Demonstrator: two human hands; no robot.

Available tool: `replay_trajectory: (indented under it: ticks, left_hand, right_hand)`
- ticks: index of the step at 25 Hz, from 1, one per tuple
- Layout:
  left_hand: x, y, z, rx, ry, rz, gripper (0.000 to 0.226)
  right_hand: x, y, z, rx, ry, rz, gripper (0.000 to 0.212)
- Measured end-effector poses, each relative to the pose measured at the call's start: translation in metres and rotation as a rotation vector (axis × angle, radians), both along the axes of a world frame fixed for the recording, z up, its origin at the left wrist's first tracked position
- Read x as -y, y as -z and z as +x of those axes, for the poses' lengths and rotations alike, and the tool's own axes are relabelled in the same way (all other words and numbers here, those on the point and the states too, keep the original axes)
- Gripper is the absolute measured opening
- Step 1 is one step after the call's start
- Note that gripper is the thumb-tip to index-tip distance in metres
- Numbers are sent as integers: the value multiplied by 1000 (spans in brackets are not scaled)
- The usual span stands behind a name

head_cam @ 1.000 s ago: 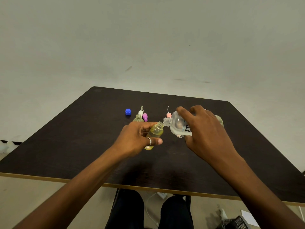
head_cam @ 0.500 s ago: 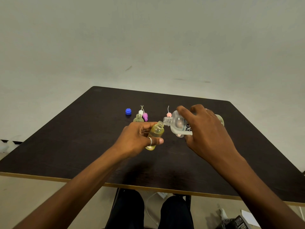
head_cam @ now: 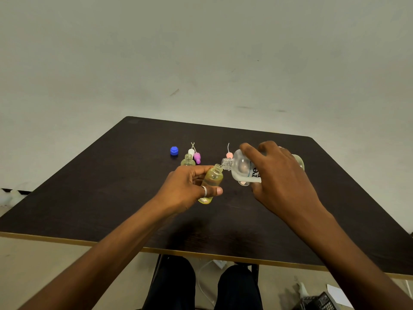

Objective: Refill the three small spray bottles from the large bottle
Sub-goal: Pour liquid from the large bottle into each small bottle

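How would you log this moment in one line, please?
step: pouring | left hand: holds small bottle | right hand: tips large bottle, mouth to mouth | waiting: second open bottle

The right hand (head_cam: 281,175) is tipping the large bottle (head_cam: 243,168), neck seemingly touching the mouth of the small bottle (head_cam: 212,180) the left hand (head_cam: 190,189) is gripping, tilted, above the dark table (head_cam: 89,198).

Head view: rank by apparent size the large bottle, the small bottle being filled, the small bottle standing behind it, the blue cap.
1. large bottle, in the right hand
2. small bottle in the left hand
3. standing small bottle; farther off, so true size unsure
4. blue cap
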State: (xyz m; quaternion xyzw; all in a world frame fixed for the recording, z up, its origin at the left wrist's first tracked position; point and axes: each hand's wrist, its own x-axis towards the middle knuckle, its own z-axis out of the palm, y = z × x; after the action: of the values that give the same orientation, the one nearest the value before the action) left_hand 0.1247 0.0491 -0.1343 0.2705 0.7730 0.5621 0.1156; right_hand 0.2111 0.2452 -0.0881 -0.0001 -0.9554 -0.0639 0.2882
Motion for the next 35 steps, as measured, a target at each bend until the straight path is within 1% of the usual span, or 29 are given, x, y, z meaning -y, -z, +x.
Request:
replay_trajectory:
  ticks: [14,28,32,35]
  left_hand:
    - [-1,-1,2,42,7,15,50]
    - [-3,2,0,96,2,76,51]
    - [-4,0,2,107,-2,118,51]
    - [-5,-2,3,89,-24,147,49]
  right_hand:
    - [-1,2,-2,-34,4,21,75]
    - [-1,0,-1,7,-1,-15,76]
    - [-2,-1,-1,48,8,-92,77]
    - [-2,-1,-1,74,-18,-210,74]
